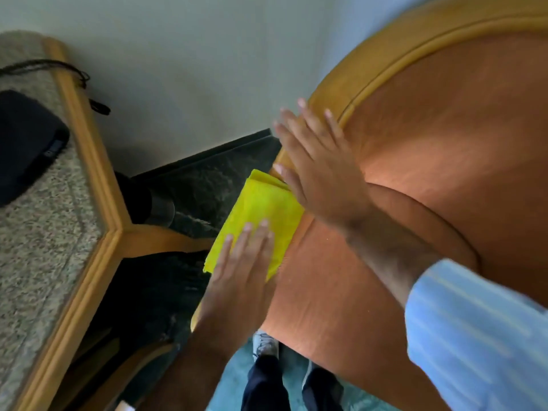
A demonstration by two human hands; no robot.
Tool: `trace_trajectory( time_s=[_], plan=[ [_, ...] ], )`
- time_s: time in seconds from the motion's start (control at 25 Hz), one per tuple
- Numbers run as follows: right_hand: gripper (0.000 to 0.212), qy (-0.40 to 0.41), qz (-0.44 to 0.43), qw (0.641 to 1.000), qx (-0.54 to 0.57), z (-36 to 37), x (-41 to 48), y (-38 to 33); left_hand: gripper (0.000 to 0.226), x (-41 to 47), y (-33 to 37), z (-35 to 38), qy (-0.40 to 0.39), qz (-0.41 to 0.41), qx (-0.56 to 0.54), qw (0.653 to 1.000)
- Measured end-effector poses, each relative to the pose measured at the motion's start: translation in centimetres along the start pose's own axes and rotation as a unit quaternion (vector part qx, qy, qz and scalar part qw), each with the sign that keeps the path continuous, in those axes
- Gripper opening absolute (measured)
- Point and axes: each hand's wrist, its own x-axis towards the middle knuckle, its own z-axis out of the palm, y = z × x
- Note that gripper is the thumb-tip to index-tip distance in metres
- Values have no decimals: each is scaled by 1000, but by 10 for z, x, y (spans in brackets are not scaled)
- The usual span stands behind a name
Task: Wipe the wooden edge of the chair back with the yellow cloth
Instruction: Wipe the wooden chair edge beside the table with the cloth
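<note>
The chair back has orange upholstery [430,137] framed by a curved wooden edge [370,54] that runs from top right down to the centre. A folded yellow cloth [261,215] lies over the lower part of that edge. My left hand [240,268] presses flat on the cloth, fingers extended, holding it against the chair's side. My right hand [314,164] rests flat and open on the wooden edge just above the cloth, fingers spread, its palm partly on the upholstery. The wood under the cloth is hidden.
A table [98,203] with a speckled top and wooden trim stands at the left, carrying a black pouch [26,143] and a black cord [74,75]. A pale wall [192,69] lies behind. Dark carpet and my shoes [264,345] show below.
</note>
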Motion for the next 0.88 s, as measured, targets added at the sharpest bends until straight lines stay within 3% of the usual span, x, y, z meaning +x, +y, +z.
trace_trajectory(
  time_s=[0.08,0.16,0.32,0.44,0.68,0.88],
  plan=[
    [60,-46,-38,997,-48,4,36,22,71,18,0,10,-38,62,59,996],
    [64,-88,-91,989,-76,10,55,42,73,44,-9,17,-47,70,56,995],
    [56,-42,-143,986,-80,19,60,58,75,99,-16,24,11,80,38,996],
    [56,-29,-140,987,-71,22,60,57,76,101,-7,29,10,44,28,999],
    [55,-38,-137,986,-92,20,60,55,74,-26,-21,16,-113,25,55,992],
    [55,-29,-140,986,-91,22,60,52,71,-162,-36,-4,-149,33,123,981]
  ],
)
